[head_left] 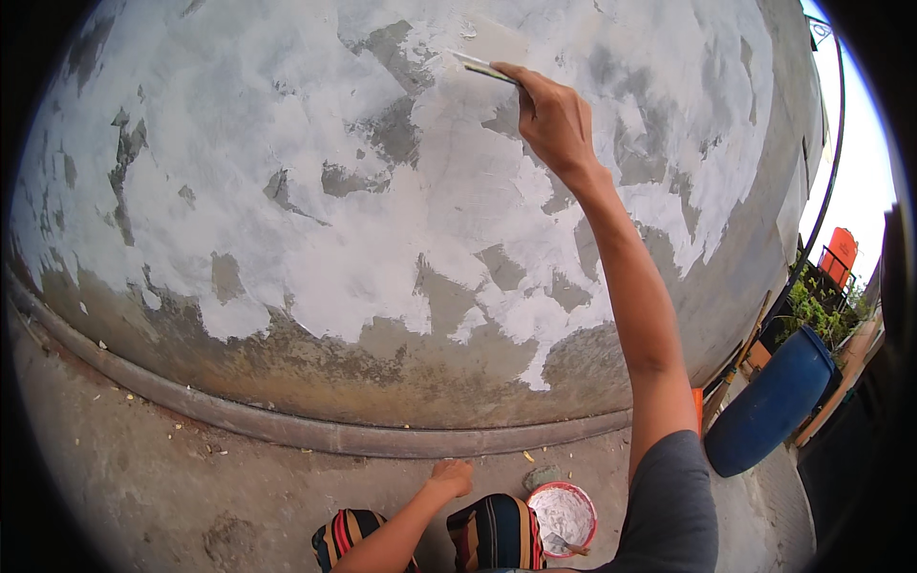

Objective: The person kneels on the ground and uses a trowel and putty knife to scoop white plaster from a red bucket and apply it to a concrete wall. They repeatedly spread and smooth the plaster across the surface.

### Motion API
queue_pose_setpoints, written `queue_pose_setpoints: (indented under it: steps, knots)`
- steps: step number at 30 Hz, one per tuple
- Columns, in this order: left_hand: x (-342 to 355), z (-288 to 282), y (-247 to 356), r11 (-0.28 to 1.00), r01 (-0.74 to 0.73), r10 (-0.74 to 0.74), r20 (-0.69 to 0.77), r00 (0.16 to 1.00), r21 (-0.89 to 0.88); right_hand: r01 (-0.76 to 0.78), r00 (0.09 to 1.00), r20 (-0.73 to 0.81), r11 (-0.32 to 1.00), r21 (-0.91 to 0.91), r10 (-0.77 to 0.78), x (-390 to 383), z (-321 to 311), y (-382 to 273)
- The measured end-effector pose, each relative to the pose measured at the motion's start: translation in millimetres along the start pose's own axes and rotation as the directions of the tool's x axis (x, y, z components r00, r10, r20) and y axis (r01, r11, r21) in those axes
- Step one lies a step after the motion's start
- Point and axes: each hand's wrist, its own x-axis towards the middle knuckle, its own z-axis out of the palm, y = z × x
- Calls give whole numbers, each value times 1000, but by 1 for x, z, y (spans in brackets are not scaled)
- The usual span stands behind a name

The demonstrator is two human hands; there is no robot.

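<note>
My right hand (557, 116) is raised high on the wall (382, 191), closed around a thin flat putty knife (492, 71) seen nearly edge-on. Its blade lies against the plaster, beside a patch of fresh white putty (482, 36). My left hand (453, 476) is low, in front of my knees, with its fingers curled in; I see nothing in it. On the ground to the right of my knees sits a red-rimmed bucket (592, 520) of white putty, with a second putty knife (567, 545) lying in it.
White putty covers much of the wall in patches, with bare grey cement between. A raised concrete ledge (334, 439) runs along its foot. A grey-green stone (543, 477) lies behind the bucket. Farther right stand a blue barrel (772, 401), plants (812, 301) and an orange tank (839, 253).
</note>
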Motion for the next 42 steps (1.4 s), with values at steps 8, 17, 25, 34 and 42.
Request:
queue_pose_setpoints:
  steps: [8,17,25,34,42]
  knots:
    - [6,-5,6,1000,-4,4,22,1000,-19,46,986,-148,975,-220,-80,69,16,46]
    - [8,2,-2,1000,-3,2,-25,1000,-16,379,925,65,903,-201,-374,20,12,30]
    - [18,3,-6,1000,-5,5,-20,1000,-19,486,861,-167,874,-16,-481,107,19,44]
    - [23,7,-11,1000,23,-23,21,1000,-2,564,809,318,806,-179,-495,7,7,71]
    - [17,3,-1,1000,20,-20,-62,998,6,409,912,126,837,-364,-391,43,-25,55]
